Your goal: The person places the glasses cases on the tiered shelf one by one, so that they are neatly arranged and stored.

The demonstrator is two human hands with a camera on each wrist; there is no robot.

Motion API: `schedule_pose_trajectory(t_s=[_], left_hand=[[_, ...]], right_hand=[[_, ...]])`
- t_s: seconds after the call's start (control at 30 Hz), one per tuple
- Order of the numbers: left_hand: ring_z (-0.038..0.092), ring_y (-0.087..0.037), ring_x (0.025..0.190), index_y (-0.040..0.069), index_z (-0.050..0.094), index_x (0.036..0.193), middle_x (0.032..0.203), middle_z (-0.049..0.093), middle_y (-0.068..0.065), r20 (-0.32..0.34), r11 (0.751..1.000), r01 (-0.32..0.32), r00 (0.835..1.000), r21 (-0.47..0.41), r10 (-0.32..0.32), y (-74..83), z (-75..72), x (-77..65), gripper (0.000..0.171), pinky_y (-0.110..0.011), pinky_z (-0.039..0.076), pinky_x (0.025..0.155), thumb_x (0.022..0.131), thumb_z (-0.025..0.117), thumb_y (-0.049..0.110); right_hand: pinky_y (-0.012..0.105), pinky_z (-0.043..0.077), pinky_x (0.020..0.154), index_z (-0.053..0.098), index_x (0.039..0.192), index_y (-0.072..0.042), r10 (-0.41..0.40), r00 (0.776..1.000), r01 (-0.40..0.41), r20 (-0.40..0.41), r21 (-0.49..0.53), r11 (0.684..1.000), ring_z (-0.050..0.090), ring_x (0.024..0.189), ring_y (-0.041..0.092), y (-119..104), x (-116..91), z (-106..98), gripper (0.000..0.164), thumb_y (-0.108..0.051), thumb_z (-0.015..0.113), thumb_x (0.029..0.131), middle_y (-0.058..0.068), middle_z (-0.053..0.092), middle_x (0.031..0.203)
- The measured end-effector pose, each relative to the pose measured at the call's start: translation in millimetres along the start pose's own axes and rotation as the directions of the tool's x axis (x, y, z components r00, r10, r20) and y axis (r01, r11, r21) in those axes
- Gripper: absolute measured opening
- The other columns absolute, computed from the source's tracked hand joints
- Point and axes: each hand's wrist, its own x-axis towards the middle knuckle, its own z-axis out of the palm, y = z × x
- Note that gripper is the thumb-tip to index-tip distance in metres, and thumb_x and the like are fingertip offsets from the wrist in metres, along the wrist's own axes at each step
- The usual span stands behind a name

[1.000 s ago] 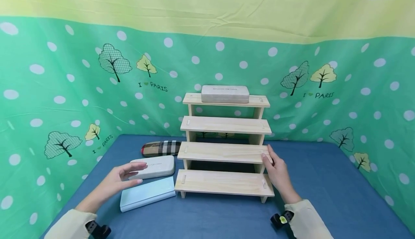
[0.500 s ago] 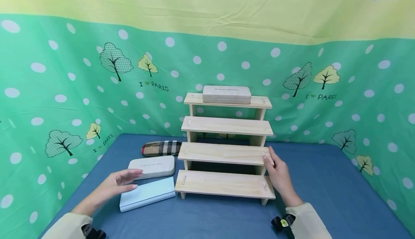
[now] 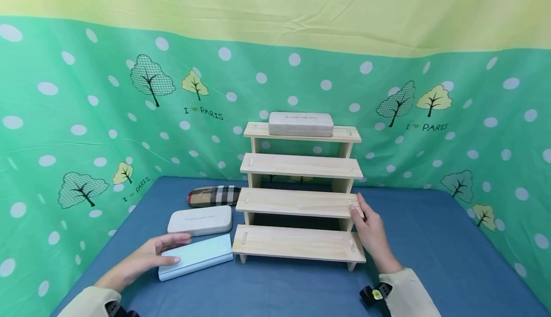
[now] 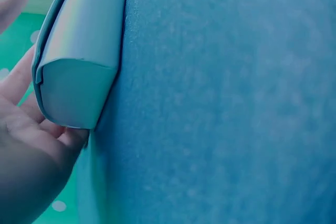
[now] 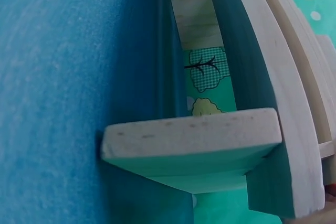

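Observation:
In the head view, my left hand (image 3: 144, 259) is at the left end of a light blue, long glasses case (image 3: 195, 256) lying on the table. Its thumb is over the case's top and the other fingers are along the far side; the left wrist view shows the thumb (image 4: 13, 9) apart from the case. My right hand (image 3: 372, 235) holds the right end of a shelf on a four-step wooden display stand (image 3: 297, 202), thumb on top. The right wrist view shows the stand's wooden end (image 5: 194, 135), with little of the hand visible.
A white glasses case (image 3: 200, 220) lies behind the blue one, and a plaid case (image 3: 214, 196) farther back. A greyish case (image 3: 300, 125) sits on the stand's top shelf. A green dotted curtain (image 3: 301, 78) hangs behind the blue-covered table (image 3: 430, 259).
My left hand has moved down and nearer, from over the white case to the light blue one. My right hand stays at the stand.

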Motion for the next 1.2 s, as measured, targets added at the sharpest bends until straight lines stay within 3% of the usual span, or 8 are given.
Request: schedule_pose_trajectory(t_s=[0.17,0.3,0.57,1.03,1.2], left_hand=[[0.047,0.008,0.112,-0.010,0.042,0.135,0.137,0.046,-0.026,0.008,0.999,-0.021,1.000,0.042,0.021,-4.5,1.0,-0.9,0.057,-0.013,0.039,0.087,0.087,0.065,0.009],[0.046,0.007,0.110,-0.004,0.044,0.137,0.141,0.040,-0.025,0.009,0.998,0.002,1.000,0.070,-0.002,-5.7,1.4,-1.1,0.061,-0.014,0.037,0.085,0.084,0.069,0.012],[0.044,-0.004,0.104,0.013,0.043,0.141,0.142,0.036,-0.021,0.036,0.967,-0.008,0.999,0.255,-0.001,-10.6,1.1,-0.2,0.073,-0.023,0.035,0.081,0.077,0.077,0.017],[0.044,-0.004,0.101,0.016,0.044,0.141,0.137,0.044,-0.014,0.035,0.926,-0.066,0.998,0.373,0.057,-12.8,1.7,-2.1,0.075,-0.022,0.035,0.080,0.074,0.079,0.021],[0.046,-0.006,0.096,0.014,0.047,0.138,0.133,0.048,-0.018,0.021,0.925,-0.093,0.996,0.367,0.091,-14.5,3.4,-1.2,0.074,-0.024,0.036,0.076,0.072,0.079,0.018]], right_hand=[[0.046,0.037,0.098,0.024,0.147,0.000,-0.006,1.000,0.006,-0.005,0.005,1.000,0.034,0.133,0.037,1.2,0.3,0.6,0.060,-0.032,0.044,0.100,0.023,0.030,0.148],[0.046,0.038,0.098,0.024,0.147,0.000,-0.001,1.000,0.001,-0.009,0.007,1.000,0.034,0.132,0.037,0.8,1.2,0.3,0.060,-0.032,0.044,0.100,0.023,0.030,0.148],[0.045,0.037,0.099,0.025,0.147,0.000,0.000,1.000,0.000,-0.015,0.005,1.000,0.034,0.133,0.036,0.9,1.5,0.7,0.060,-0.032,0.045,0.100,0.023,0.030,0.147],[0.044,0.037,0.097,0.025,0.147,0.000,-0.008,1.000,0.009,-0.016,0.033,0.999,0.035,0.132,0.036,0.3,0.1,1.7,0.059,-0.030,0.044,0.100,0.023,0.030,0.147],[0.042,0.036,0.099,0.024,0.147,0.001,-0.001,1.000,0.001,-0.009,0.031,1.000,0.033,0.134,0.036,0.2,-0.2,1.1,0.060,-0.030,0.044,0.100,0.022,0.029,0.148]])
